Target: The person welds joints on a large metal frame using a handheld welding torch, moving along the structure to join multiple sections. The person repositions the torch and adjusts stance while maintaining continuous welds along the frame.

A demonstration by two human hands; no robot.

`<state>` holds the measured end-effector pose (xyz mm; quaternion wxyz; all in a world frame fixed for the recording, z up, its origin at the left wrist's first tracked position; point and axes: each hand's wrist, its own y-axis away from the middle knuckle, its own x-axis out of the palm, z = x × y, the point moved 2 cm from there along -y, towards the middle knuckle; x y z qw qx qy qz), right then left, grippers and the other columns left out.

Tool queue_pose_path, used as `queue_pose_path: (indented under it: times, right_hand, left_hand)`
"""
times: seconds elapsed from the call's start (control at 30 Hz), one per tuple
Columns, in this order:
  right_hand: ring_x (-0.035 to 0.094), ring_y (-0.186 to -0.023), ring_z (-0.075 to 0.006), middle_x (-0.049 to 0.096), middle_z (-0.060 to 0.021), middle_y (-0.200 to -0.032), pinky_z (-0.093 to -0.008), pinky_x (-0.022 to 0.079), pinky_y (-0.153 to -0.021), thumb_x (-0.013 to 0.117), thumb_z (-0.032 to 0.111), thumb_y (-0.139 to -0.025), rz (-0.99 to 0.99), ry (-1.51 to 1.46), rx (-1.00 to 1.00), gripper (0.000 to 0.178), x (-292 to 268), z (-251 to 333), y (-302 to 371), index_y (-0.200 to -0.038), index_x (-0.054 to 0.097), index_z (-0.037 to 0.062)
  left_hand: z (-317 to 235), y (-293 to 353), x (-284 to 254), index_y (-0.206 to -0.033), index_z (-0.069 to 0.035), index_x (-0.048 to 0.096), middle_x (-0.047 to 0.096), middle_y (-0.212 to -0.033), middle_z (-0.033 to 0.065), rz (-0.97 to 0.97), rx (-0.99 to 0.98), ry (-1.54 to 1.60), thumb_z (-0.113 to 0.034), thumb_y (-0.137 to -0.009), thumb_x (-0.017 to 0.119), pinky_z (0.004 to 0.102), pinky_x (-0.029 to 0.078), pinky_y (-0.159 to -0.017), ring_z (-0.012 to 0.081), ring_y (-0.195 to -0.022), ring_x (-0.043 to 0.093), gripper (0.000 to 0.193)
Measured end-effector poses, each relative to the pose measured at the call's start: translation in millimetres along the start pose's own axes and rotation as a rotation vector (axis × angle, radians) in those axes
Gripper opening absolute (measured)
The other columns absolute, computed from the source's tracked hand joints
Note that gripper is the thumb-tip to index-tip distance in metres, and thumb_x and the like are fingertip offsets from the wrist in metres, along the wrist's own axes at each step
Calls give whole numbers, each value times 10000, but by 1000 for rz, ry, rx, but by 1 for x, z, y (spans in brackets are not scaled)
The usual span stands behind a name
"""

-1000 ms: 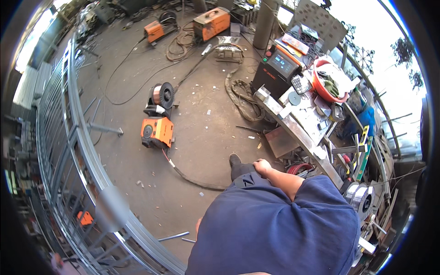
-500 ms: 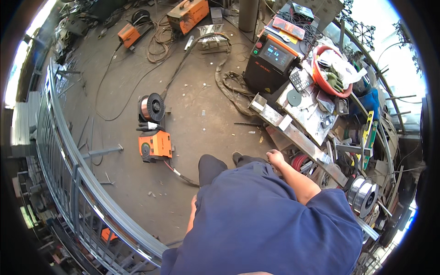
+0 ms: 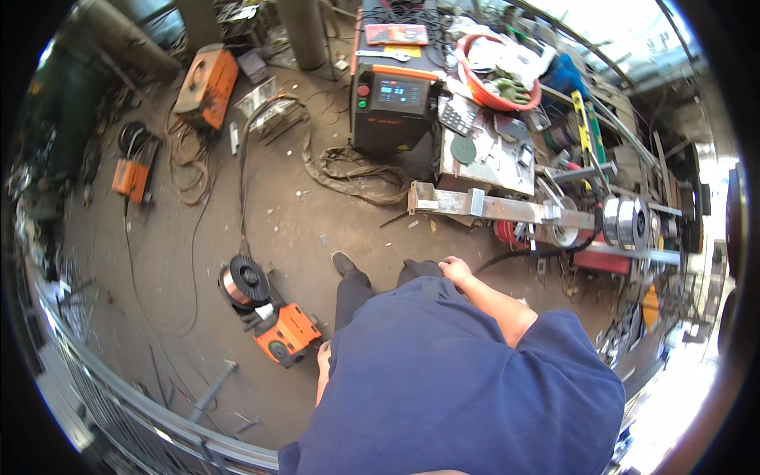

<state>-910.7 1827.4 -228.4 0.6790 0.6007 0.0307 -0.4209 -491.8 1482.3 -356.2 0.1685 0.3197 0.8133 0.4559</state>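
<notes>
My right hand point(image 3: 455, 271) hangs in front of my right thigh, its fingers curled in, and nothing shows in it. Only a sliver of my left hand point(image 3: 324, 355) appears beside my left hip; its fingers are mostly hidden. Close to that hand, an orange wire feeder point(image 3: 287, 334) rests on the floor. A spool of copper-coloured wire point(image 3: 245, 283) sits on the feeder's far end. Right of my right hand, a dark hose point(image 3: 526, 252) runs toward a spool of silvery wire point(image 3: 625, 222).
Ahead stands a black welding machine point(image 3: 394, 107) with a lit screen. A steel beam point(image 3: 499, 207) lies before a cluttered worktable point(image 3: 497, 172) bearing a red basin point(image 3: 467, 79). An orange machine point(image 3: 207, 85) and coiled cables point(image 3: 188, 162) lie far left. Metal railing point(image 3: 142, 404) curves along the near left.
My view has turned right, and I stand differently, with my left foot now showing ahead. The welding machine now appears nearer the middle. Both hands stay by my sides.
</notes>
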Motion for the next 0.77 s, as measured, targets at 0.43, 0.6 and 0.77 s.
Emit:
queue_pose_path:
  times: [0.43, 0.6, 0.77]
  right_hand:
    - [689, -1179, -289, 732, -183, -1226, -389, 518, -1018, 659, 316, -939, -248, -350, 100, 424, 10, 31, 36, -1252, 704, 34]
    - [745, -981, -301, 784, -154, -971, -430, 547, -875, 611, 412, -976, -262, -433, 10, 400, -45, 64, 13, -1036, 772, 51]
    - [712, -796, -316, 719, -179, -778, -424, 530, -782, 512, 577, -1015, -568, -339, -206, 643, -130, 88, -24, -777, 739, 24]
  left_hand:
    - [-209, -29, 22, -1224, -30, 638, 691, -997, 62, 85, -71, -280, -230, -1022, 629, 273, 507, -650, 112, -755, 621, 285]
    - [-148, -114, -16, -1283, 9, 657, 710, -1197, 108, 67, 37, -492, -248, -999, 681, 330, 481, -1019, 201, -1143, 637, 384]
    - [-154, -111, 16, -1324, -9, 649, 702, -1240, 130, 86, 14, -445, -239, -996, 690, 340, 471, -1043, 223, -1179, 632, 403]
